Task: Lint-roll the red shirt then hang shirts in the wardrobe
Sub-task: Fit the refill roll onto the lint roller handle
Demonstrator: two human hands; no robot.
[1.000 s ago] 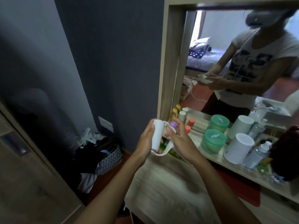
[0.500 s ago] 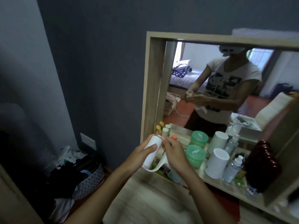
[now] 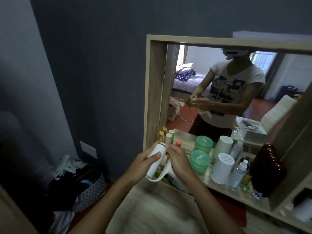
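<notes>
I hold a white lint roller (image 3: pixel 156 162) in both hands, in front of a wood-framed mirror (image 3: pixel 152 92). My left hand (image 3: pixel 143 163) wraps around the roller's white cylinder. My right hand (image 3: pixel 179 162) grips the curved white handle, with its fingertips at the top end of the cylinder. No red shirt and no wardrobe are in view. The mirror reflects a person in a white printed T-shirt holding the roller.
A wooden dresser top (image 3: pixel 152 208) lies below my hands. On the mirror shelf stand green jars (image 3: pixel 200 162), a white cylinder (image 3: pixel 222 168), clear spray bottles (image 3: pixel 238 174), small bottles (image 3: pixel 166 137) and a dark red object (image 3: pixel 268 169). A basket of clothes (image 3: pixel 79 186) sits on the floor, left.
The view has tilted up, showing more of the mirror and wall. My hands stay on the lint roller; my right fingers have shifted to the cylinder's top end.
</notes>
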